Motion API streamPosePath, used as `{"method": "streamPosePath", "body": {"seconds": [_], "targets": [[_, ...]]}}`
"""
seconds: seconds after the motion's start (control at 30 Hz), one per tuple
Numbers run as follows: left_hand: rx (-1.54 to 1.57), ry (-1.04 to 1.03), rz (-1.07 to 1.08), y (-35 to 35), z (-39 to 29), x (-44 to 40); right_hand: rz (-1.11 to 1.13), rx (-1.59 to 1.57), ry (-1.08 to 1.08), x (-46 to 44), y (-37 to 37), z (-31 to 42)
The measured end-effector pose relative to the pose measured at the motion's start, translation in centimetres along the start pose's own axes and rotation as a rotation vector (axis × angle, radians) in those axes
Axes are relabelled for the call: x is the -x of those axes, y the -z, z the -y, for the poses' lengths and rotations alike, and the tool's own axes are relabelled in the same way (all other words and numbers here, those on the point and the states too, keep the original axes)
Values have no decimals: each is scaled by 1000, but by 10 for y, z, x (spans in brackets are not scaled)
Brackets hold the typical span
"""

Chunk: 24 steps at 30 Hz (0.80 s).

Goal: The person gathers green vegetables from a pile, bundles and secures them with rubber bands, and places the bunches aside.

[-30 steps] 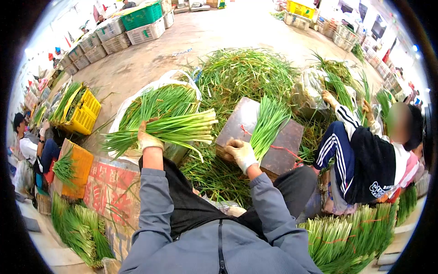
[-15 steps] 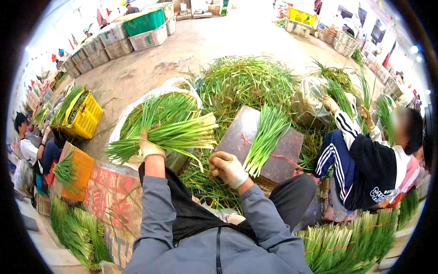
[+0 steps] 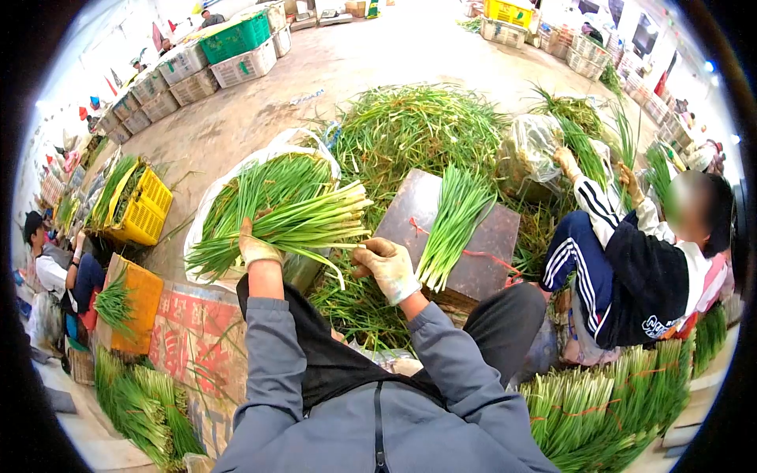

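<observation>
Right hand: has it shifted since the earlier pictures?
Yes. Judged against the board, the right hand has moved left, toward the bunch held in the left hand.

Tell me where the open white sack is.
In the head view, the white sack is left of centre, just beyond your left hand, beside the heaped greens.
</observation>
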<state>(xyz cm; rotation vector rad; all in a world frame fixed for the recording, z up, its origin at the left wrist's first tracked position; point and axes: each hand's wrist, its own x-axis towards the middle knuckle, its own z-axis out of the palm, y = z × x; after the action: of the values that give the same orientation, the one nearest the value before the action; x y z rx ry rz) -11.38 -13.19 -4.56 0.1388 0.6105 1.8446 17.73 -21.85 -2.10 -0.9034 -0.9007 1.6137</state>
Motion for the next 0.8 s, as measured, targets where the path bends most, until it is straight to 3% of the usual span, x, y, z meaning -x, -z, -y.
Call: {"method": "streamPosePath", "body": {"seconds": [0.1,0.17,0.27,0.3,0.33,0.4,0.47,0.5,0.53,0.57,0.63,0.67,0.7,0.77,0.8], "targets": [[-49,-56,-66,-11,-1,7,-5,171,50,13,7,17],[-53,-65,-83,-5,-9,4,-33,206,240,19,35,23],[-76,-112,-102,8,-33,-5,-25,-351,390,39,88,53],[-93,-212,-191,14,-38,-16,27,-513,479,47,95,72],[-72,-156,-206,18,-47,-17,80,-674,571,53,95,95],[0,-145,-121,32,-59,-27,-5,-769,725,69,76,140],[-22,-125,-150,22,-63,-18,91,-806,777,73,101,147],[-47,-102,-179,19,-66,-13,355,-900,660,63,135,141],[-47,-104,-179,22,-67,-14,287,-845,637,65,114,141],[-16,-113,-126,25,-66,-16,61,-10,764,52,118,117],[17,-119,-72,28,-61,-18,-24,514,482,34,89,89],[42,-92,-9,27,-56,-17,118,194,167,28,49,81],[64,-64,54,26,-52,-15,138,510,99,16,29,62],[61,-57,65,17,-38,-9,162,224,-99,5,-5,37],[56,-54,70,12,-30,-2,167,270,-96,-3,-17,25]]}}
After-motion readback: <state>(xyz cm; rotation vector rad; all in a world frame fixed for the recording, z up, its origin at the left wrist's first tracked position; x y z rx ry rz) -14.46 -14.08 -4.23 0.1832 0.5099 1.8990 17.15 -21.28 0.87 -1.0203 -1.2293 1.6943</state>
